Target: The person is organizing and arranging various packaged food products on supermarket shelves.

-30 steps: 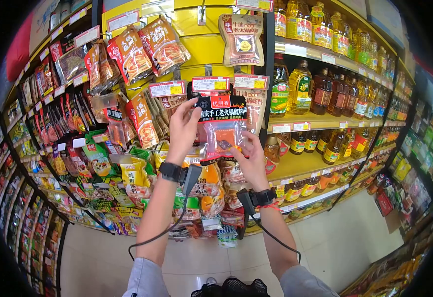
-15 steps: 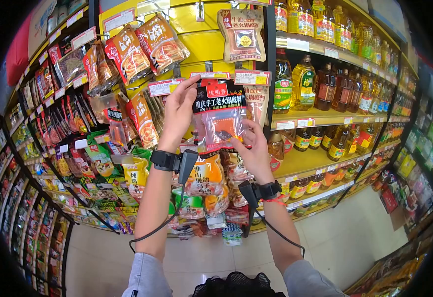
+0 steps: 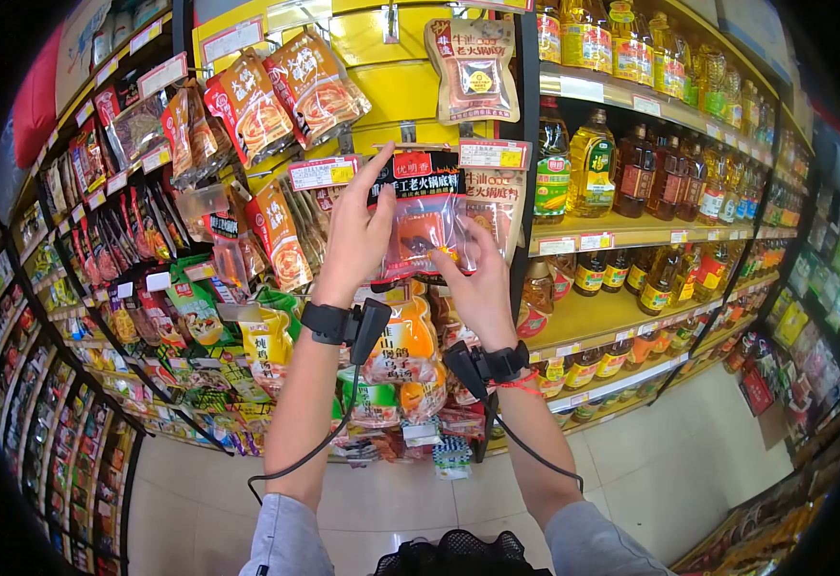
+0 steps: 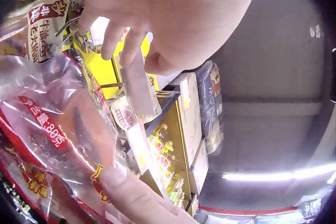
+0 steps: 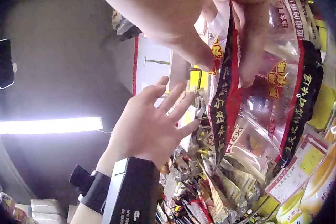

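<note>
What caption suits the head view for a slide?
Left hand touches and right hand pinches a clear seasoning packet.

A packet [image 3: 427, 204] with a black band, red label and white lettering shows an orange-red block through clear plastic, against a yellow backboard [image 3: 391, 86]. Oil bottles [image 3: 588, 158] are golden, neighbouring bottles [image 3: 645, 178] dark brown.

"老火锅底料" on the red-and-black packet [image 3: 425, 197]; "火锅底料" on the hanging pouch [image 3: 474, 72] above
</note>
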Action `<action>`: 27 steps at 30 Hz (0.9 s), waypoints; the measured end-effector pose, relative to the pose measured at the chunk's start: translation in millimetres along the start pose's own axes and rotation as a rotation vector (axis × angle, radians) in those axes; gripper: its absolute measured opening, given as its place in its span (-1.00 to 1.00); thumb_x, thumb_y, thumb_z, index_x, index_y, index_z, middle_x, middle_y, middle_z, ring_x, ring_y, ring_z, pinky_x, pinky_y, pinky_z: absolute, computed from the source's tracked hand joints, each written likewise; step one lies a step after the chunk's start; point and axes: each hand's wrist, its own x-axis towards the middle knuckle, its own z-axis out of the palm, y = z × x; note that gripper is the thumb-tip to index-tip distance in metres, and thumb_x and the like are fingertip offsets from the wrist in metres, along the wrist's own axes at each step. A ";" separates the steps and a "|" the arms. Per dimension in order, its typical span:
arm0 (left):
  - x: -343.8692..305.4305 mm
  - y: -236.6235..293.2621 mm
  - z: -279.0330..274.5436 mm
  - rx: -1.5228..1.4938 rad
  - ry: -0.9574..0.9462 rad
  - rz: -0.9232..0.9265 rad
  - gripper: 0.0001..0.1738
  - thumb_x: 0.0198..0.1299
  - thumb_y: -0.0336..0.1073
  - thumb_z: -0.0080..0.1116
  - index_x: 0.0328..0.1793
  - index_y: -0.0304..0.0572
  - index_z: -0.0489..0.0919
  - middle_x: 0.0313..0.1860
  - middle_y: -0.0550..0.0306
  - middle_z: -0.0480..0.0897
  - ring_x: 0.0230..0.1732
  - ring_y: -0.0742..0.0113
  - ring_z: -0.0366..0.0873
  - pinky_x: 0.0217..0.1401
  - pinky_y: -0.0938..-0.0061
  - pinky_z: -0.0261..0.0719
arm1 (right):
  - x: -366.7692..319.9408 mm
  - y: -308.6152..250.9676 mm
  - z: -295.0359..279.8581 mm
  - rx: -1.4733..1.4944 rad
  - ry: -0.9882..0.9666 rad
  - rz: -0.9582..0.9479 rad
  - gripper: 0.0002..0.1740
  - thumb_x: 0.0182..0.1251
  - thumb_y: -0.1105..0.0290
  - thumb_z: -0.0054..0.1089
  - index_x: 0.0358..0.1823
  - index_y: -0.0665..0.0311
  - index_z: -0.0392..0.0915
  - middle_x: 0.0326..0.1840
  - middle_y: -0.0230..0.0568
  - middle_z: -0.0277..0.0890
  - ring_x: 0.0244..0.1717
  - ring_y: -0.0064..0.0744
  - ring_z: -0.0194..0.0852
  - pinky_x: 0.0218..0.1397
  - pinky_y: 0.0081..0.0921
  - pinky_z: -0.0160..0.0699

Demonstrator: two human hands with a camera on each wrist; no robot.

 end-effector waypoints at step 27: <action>-42.3 2.8 15.7 -0.198 -0.046 -0.156 -0.38 0.25 -0.53 -0.06 0.48 -0.31 0.21 0.39 -0.14 0.37 0.43 0.20 0.27 0.43 0.41 0.20 | -9.0 26.9 9.3 -0.041 0.083 -0.016 -0.42 0.19 0.56 0.26 0.24 0.46 0.29 0.02 0.00 0.58 0.03 -0.42 0.56 0.05 -0.53 0.52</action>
